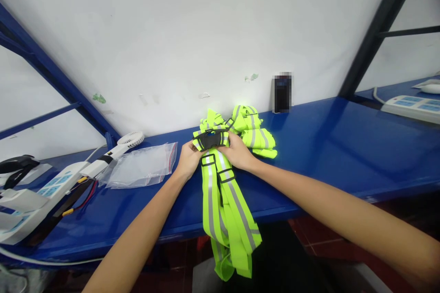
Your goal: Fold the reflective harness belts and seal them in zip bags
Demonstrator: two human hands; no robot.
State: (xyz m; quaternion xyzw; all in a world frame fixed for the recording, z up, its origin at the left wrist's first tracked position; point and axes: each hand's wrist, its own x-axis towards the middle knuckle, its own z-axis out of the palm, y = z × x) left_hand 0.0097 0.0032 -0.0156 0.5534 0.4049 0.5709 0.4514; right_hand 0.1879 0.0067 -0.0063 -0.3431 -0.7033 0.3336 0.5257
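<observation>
A fluorescent yellow reflective harness with grey stripes hangs in long straps over the table's front edge. Its black plastic buckle sits between my two hands, level and facing me. My left hand is closed on the strap at the buckle's left end. On the other end my right hand grips the strap, thumb close to the buckle. Black slider rings show on the straps just below. Behind the hands lies a heap of the same yellow reflective webbing, folded and bundled.
Clear zip bags lie left of my hands on the blue table. Further left are a small white fan, a power strip and cables. A dark phone-like object leans against the wall. Another power strip stands far right.
</observation>
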